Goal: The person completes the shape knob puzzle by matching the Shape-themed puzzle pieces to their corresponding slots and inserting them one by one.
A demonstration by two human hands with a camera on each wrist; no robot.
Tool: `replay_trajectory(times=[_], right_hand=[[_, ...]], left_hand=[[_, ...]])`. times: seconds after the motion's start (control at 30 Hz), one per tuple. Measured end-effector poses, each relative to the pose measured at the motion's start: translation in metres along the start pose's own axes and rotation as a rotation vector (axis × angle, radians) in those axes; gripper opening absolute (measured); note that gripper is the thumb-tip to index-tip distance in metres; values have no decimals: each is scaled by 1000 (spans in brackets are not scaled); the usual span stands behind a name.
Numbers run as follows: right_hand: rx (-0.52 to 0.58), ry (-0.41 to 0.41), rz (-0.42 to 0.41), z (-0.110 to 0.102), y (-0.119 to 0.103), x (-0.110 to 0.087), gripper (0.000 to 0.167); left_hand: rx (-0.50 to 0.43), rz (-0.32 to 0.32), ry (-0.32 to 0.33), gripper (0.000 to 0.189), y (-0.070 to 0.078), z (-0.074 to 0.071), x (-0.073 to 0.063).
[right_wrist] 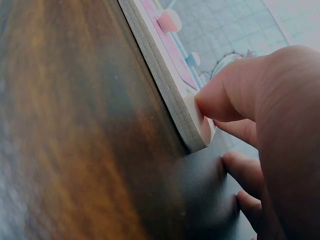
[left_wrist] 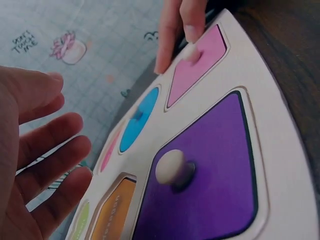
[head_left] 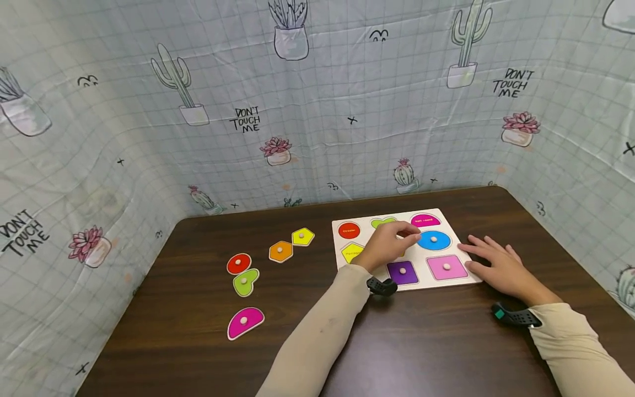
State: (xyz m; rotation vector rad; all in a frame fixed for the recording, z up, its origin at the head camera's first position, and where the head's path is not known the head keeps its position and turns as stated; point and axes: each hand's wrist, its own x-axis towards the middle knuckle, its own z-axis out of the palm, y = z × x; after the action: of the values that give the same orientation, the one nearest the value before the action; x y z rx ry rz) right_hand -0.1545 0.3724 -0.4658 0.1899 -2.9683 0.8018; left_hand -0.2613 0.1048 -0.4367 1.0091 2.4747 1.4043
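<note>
Dark table (head_left: 163,347) runs back to a cactus-print curtain (head_left: 322,82); strip of wood between that back edge and the board (head_left: 424,280), right of middle. Loose pieces (head_left: 280,251) sit well left, wood gap between. Purple square (head_left: 397,275), blue oval (head_left: 444,240), pink rectangle (head_left: 436,264) seated in board. Left hand (head_left: 387,245) hovers over board, fingers loosely bent, grasping nothing. Right hand (head_left: 502,270) at board's right edge: fingers spread, unclenched, thumb touching near corner.
</note>
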Motion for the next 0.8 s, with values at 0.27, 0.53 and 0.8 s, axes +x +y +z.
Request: replay_trajectory(times=[0.27,0.53,0.8], right_hand=[[6,0,-8,1,0,0,51],[7,13,-23,-1,2,1,50],[6,8,-21,0,3,0,50]], left_hand=[[27,69,17,24,-2,-19,-17],[-26,39,83,21,-15,-33,-29],[-50,-5,100,17,-23,-38,-39]])
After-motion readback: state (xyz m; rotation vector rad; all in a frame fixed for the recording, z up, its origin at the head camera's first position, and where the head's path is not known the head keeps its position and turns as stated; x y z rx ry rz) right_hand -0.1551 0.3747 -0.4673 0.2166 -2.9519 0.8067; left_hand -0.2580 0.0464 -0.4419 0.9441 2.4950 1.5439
